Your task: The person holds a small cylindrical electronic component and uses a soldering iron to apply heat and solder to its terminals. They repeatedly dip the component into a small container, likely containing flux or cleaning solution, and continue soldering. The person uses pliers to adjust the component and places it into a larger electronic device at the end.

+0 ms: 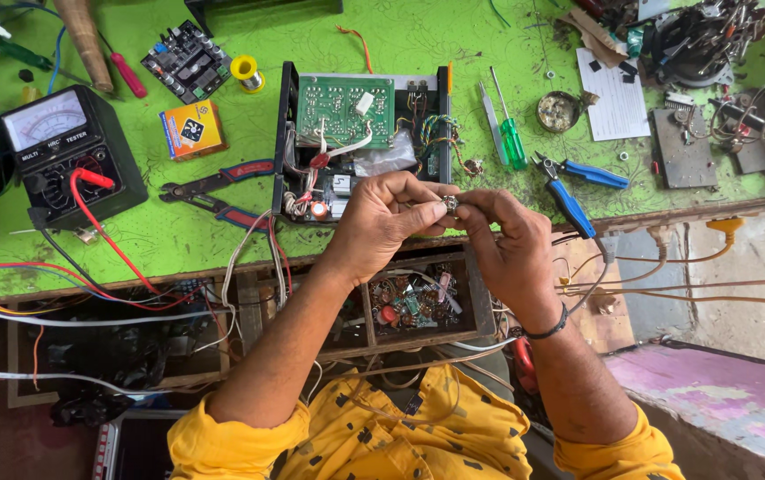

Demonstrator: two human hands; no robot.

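Both hands' grips meet over the bench (pixel 223 240) edge: left hand (pixel 381 222) and right hand (pixel 505 244) pinch a small metal part (pixel 450 204) between closed fingertips, just in front of the open black case (pixel 286 133) holding a green circuit board (pixel 344 108).

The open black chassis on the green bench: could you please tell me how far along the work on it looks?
Done: the black chassis is open, its green circuit board exposed. In hand: left hand and right hand pinch a small metal part. Left: the chassis remains uncovered; blue cutters and red pliers lie out.
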